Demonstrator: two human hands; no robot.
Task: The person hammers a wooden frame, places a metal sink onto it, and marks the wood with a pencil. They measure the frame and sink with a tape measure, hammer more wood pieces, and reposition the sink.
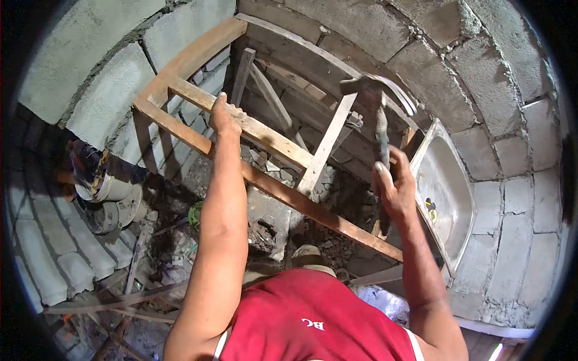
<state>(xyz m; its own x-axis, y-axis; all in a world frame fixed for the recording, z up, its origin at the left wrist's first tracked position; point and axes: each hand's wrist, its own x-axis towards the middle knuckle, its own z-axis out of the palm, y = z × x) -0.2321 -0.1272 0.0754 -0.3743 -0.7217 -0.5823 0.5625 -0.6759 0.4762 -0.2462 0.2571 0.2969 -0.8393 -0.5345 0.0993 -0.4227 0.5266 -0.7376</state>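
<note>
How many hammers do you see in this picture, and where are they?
1. The hammer is raised in the right hand, its head above the wooden frame that the left hand grips. Others may lie hidden in the rubble below.

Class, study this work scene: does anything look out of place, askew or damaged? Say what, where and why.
A steel sink leans tilted on its side against the block wall, beside the right hand gripping a hammer. Broken rubble litters the ground beneath the wooden frame that the left hand holds.
</note>
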